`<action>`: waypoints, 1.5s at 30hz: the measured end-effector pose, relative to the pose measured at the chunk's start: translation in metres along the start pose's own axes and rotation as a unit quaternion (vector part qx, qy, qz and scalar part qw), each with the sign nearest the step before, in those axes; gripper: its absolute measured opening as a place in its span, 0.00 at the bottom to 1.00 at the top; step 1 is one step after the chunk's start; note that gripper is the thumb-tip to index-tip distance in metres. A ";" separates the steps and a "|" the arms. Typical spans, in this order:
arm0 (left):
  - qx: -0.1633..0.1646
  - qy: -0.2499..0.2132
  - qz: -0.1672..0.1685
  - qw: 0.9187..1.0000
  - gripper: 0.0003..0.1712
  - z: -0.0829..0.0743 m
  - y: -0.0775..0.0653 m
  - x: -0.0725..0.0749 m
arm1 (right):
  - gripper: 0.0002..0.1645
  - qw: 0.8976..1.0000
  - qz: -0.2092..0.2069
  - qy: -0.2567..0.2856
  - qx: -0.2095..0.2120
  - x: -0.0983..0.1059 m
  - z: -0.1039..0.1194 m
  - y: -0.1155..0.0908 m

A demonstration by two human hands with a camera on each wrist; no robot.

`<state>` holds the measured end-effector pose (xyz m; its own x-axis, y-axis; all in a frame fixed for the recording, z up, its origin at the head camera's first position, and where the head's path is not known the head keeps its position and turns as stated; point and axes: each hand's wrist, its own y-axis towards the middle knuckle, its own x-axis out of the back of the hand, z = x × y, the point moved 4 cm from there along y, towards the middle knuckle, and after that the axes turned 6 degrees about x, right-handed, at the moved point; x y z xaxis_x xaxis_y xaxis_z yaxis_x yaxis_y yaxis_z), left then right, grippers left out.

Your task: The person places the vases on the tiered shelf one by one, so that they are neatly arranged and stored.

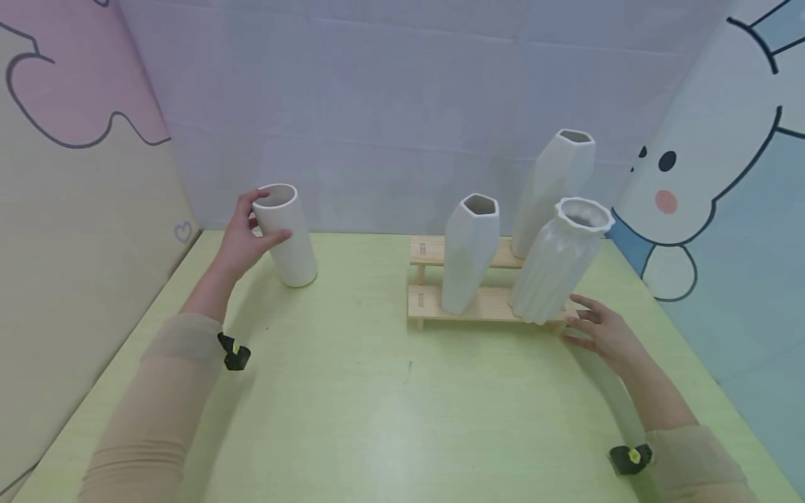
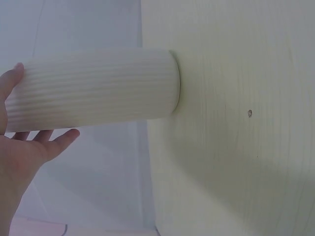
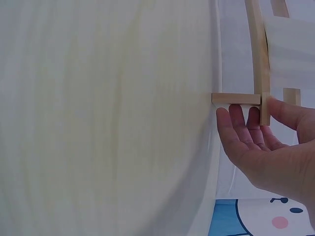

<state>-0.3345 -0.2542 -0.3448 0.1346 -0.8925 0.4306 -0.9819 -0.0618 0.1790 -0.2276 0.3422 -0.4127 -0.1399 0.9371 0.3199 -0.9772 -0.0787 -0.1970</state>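
Observation:
My left hand (image 1: 244,234) holds a white cylindrical vase (image 1: 292,241) near its rim, thumb and fingers on opposite sides. Fine ribs run along that vase (image 2: 98,88) in the left wrist view, and its base is at the tabletop. At the right, my right hand (image 1: 606,334) grips the end of a two-step wooden stand (image 1: 430,302). In the right wrist view the thumb lies over the end of the board (image 3: 265,110), with the fingers curled beneath it. On the lower step are a faceted white vase (image 1: 468,258) and a fluted, ruffle-rimmed vase (image 1: 553,269).
A taller faceted white vase (image 1: 553,181) stands on the stand's upper step, partly behind the fluted one. A pale wooden table (image 1: 377,391) spreads before me. A plain cloth backdrop (image 1: 377,126) rises behind, with cartoon-printed panels (image 1: 711,188) at the sides.

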 end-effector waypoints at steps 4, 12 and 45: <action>0.000 -0.007 -0.007 1.000 0.47 0.002 0.001 -0.001 | 0.43 1.000 0.000 0.004 0.002 0.000 -0.002 0.000; 0.010 -0.020 -0.009 1.000 0.45 -0.001 0.002 0.000 | 0.41 0.999 0.006 0.015 0.027 0.001 -0.002 -0.001; 0.021 -0.032 -0.025 0.999 0.44 -0.026 -0.005 -0.007 | 0.42 0.999 0.009 0.018 0.025 0.000 0.000 0.001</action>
<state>-0.3269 -0.2360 -0.3256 0.1770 -0.9141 0.3647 -0.9789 -0.1252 0.1614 -0.2283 0.3425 -0.4128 -0.1530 0.9467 0.2836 -0.9814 -0.1118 -0.1563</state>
